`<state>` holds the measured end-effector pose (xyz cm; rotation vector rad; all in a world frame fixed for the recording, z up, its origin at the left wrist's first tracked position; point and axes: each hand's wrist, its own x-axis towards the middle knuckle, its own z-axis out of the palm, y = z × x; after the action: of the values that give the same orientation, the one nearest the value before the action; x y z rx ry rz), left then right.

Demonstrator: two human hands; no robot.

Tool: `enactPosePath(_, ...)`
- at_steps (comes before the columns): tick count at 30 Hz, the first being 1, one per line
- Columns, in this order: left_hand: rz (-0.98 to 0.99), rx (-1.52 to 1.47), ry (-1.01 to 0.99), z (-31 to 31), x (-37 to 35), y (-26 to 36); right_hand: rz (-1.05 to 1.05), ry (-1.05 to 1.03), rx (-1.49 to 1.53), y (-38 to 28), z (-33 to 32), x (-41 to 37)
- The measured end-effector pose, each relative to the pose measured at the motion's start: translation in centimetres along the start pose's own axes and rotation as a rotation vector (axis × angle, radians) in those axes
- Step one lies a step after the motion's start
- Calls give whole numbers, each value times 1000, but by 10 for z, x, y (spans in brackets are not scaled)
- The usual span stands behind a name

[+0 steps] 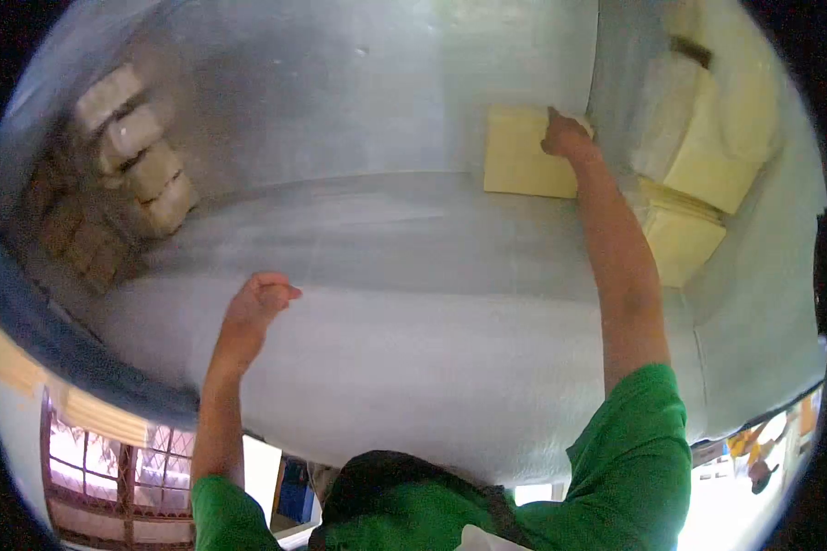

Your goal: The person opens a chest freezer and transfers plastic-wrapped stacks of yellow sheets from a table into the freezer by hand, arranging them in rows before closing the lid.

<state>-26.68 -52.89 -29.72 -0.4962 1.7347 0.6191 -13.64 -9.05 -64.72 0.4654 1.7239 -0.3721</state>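
My right hand (565,136) reaches far out and grips the upper right corner of a flat yellow rectangular pad (522,151), which lies flat against a grey plastered surface (358,110). My left hand (262,298) is curled into a loose fist with nothing in it. It rests against a paler grey band (413,358) of the same surface, nearer to me. Both arms come out of green short sleeves (643,450).
Pale bricks (138,156) stand in a row at the left. Yellow patches and blocks (708,165) sit at the right, beside the pad. A barred window (110,468) shows at the lower left. Another person (758,459) is small at the lower right.
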Motion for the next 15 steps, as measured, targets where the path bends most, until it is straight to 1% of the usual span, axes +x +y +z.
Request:
enactPosePath(2, 73, 55, -28, 2, -37, 0, -188, 169, 116, 21, 4, -46)
enactPosePath(3, 106, 95, -11, 3, -61, 1, -175, 126, 130, 41, 26, -34)
enactPosePath(4, 220, 178, 21, -7, -83, -9, -322, 370, 12, 63, 53, -38)
enactPosePath(5, 315, 203, 97, -11, -109, -9, -285, 165, -51, 62, 36, -65)
enactPosePath(6, 407, 234, 178, -13, -135, -9, -419, 187, -280, 87, 53, -66)
enactPosePath(7, 479, 200, 282, -19, -163, -4, -553, 240, -505, 113, 71, -66)
enactPosePath(8, 479, 189, 389, -38, -190, -2, -417, 247, 189, 79, 26, -163)
enactPosePath(9, 636, 307, 568, -59, -214, -3, -419, 571, -45, 144, 93, -81)
enactPosePath(10, 786, 460, 735, -42, -233, 3, -357, 474, 71, 149, 72, -126)
enactPosePath(11, 824, 502, 913, -51, -249, -14, -286, 388, 184, 151, 50, -171)
enactPosePath(12, 860, 540, 1072, -71, -262, -28, -305, 368, 267, 131, 29, -218)
enactPosePath(13, 862, 576, 1221, -68, -273, -31, -316, 343, 363, 153, 32, -238)
enactPosePath(14, 862, 597, 1362, -82, -288, -44, -331, 372, 350, 168, 40, -245)
enactPosePath(15, 819, 649, 1485, -103, -296, -60, -358, 457, 462, 180, 49, -246)
